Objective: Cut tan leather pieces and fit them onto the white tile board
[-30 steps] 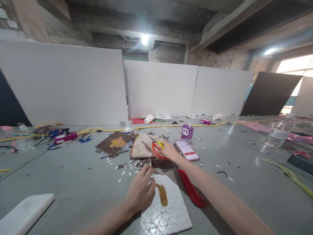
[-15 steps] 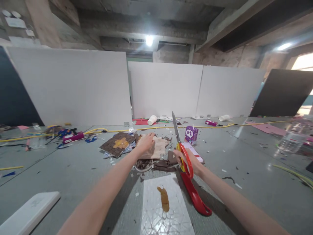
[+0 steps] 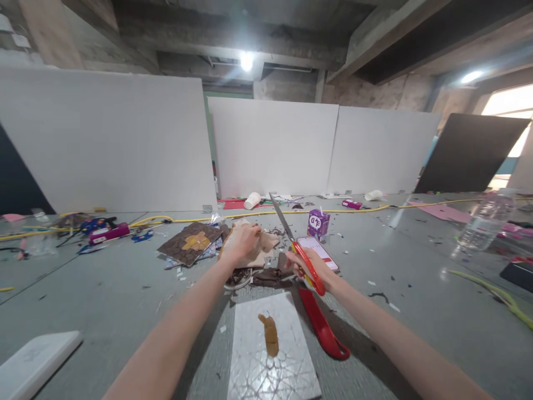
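My right hand is closed around a pair of scissors with red and yellow handles, their blades pointing up and to the left. My left hand is curled onto a beige cloth, its fingertips partly hidden. Below it sits a small round container of dark scraps, and dark brown fabric lies between the hands. Nearer me is a whitish board with a cracked-looking silvery pattern and a brown cut piece on it. A red scissors sheath rests to its right.
Patterned fabric sheets lie left of my left hand. Beyond my right hand are a phone and a purple drink carton. A white slab is at near left, a plastic bottle at right. Scraps litter the table.
The scissors have tilted to the left, lowering their blades. My left hand's fingers have curled in more, and the beige cloth is bunched. The view has swung a little right.
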Action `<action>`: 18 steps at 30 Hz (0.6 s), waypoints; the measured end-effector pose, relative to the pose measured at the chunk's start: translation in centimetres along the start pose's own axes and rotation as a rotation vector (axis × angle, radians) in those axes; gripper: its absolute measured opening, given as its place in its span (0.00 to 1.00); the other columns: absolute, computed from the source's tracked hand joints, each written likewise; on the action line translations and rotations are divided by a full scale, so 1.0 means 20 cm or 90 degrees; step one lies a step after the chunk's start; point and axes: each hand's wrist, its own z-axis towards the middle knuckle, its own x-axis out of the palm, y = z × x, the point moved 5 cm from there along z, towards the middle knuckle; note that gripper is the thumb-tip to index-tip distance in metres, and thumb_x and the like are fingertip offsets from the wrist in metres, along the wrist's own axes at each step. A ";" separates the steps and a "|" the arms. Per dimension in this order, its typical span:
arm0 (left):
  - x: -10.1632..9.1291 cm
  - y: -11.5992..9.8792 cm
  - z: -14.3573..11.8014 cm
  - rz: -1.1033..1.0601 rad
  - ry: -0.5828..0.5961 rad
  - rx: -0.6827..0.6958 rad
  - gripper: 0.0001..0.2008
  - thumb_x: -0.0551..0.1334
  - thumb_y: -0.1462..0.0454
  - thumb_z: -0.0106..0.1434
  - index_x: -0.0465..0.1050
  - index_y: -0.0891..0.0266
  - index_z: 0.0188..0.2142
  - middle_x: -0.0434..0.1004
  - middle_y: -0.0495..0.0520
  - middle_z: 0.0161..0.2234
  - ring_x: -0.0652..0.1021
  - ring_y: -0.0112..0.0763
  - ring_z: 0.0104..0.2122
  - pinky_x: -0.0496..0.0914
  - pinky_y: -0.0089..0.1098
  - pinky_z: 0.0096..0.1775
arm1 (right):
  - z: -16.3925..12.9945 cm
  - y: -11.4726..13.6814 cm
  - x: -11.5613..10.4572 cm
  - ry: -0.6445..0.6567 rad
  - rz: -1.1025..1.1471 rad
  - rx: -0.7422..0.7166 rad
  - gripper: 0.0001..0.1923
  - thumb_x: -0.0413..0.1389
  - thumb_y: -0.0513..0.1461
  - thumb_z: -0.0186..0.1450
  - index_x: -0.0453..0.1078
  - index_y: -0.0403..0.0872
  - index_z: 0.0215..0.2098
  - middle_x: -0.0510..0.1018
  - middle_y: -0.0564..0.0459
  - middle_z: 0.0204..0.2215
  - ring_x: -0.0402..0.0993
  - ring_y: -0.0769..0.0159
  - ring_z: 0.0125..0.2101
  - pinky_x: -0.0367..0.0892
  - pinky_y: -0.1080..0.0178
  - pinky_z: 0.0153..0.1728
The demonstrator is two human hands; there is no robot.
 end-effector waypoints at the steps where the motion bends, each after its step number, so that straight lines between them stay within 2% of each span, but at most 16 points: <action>1: -0.02 0.00 -0.01 -0.001 -0.012 0.002 0.10 0.52 0.70 0.56 0.72 0.64 0.31 0.73 0.56 0.30 0.71 0.34 0.34 0.62 0.33 0.40 | 0.00 0.00 0.00 0.005 -0.002 0.008 0.17 0.54 0.49 0.49 0.59 0.44 0.17 0.60 0.62 0.06 0.54 0.78 0.08 0.50 0.73 0.11; 3: -0.06 0.00 -0.03 -0.005 -0.045 0.002 0.11 0.52 0.70 0.56 0.72 0.62 0.30 0.73 0.55 0.31 0.71 0.33 0.35 0.61 0.32 0.41 | -0.01 -0.01 0.01 0.010 -0.003 0.020 0.17 0.54 0.48 0.51 0.60 0.43 0.17 0.60 0.62 0.06 0.55 0.79 0.08 0.50 0.73 0.11; 7: -0.19 -0.02 -0.12 -0.002 -0.151 -0.028 0.11 0.52 0.67 0.57 0.73 0.60 0.32 0.69 0.56 0.40 0.67 0.35 0.41 0.59 0.34 0.43 | -0.01 -0.02 0.02 -0.016 0.038 0.034 0.17 0.52 0.48 0.54 0.61 0.43 0.17 0.65 0.59 0.09 0.58 0.79 0.09 0.52 0.74 0.11; 9: -0.26 -0.06 -0.19 0.001 -0.189 -0.042 0.12 0.50 0.64 0.59 0.72 0.58 0.34 0.69 0.56 0.36 0.68 0.35 0.38 0.60 0.34 0.40 | -0.02 -0.03 0.03 -0.028 0.093 0.049 0.16 0.52 0.48 0.54 0.62 0.43 0.18 0.69 0.56 0.13 0.63 0.77 0.12 0.57 0.73 0.13; 12: -0.33 -0.15 -0.34 -0.004 -0.203 -0.031 0.14 0.49 0.61 0.60 0.73 0.57 0.33 0.70 0.54 0.27 0.69 0.32 0.30 0.60 0.32 0.36 | -0.04 -0.04 0.08 -0.022 0.187 0.090 0.15 0.53 0.47 0.53 0.64 0.43 0.21 0.73 0.53 0.17 0.69 0.72 0.17 0.65 0.69 0.21; 15: -0.35 -0.24 -0.49 -0.054 -0.223 0.015 0.13 0.50 0.61 0.60 0.73 0.56 0.34 0.72 0.52 0.25 0.70 0.30 0.28 0.60 0.30 0.34 | -0.07 -0.05 0.16 0.015 0.251 0.132 0.14 0.54 0.47 0.53 0.67 0.43 0.21 0.74 0.51 0.18 0.71 0.69 0.20 0.67 0.67 0.26; 18: -0.35 -0.26 -0.60 -0.145 -0.215 -0.001 0.11 0.53 0.61 0.58 0.73 0.55 0.35 0.73 0.52 0.24 0.71 0.30 0.26 0.60 0.29 0.33 | -0.11 -0.04 0.24 0.052 0.289 0.128 0.13 0.56 0.46 0.50 0.69 0.42 0.21 0.74 0.51 0.20 0.71 0.70 0.24 0.66 0.68 0.27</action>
